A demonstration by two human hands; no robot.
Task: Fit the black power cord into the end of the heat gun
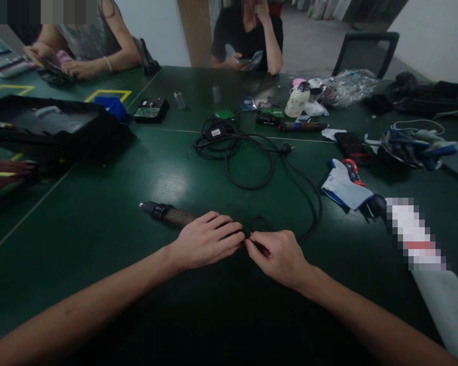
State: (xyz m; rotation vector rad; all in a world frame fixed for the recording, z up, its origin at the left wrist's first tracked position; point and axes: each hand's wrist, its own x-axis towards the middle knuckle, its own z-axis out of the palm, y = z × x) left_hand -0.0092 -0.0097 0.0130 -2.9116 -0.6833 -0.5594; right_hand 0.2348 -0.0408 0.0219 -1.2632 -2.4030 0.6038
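Note:
An electric screwdriver (175,216) with a brown grip and black nose lies on the green table, its metal tip pointing left. My left hand (209,241) is closed over its rear part, which the fingers hide. Just to the right, my right hand (278,254) pinches the end of a black cable (317,208) at the screwdriver's back end. The connector is mostly hidden by the fingertips, so I cannot tell whether it is plugged in. The cable loops behind my hands to a black power adapter (217,132) and a plug (286,148).
At the left stands a black tray (95,136), with another person's hand (7,173) below it. Hard drives (151,110), a second screwdriver (303,126) and a bottle (296,101) stand farther back. A glove (345,187) lies right. Two people sit across the table (110,284).

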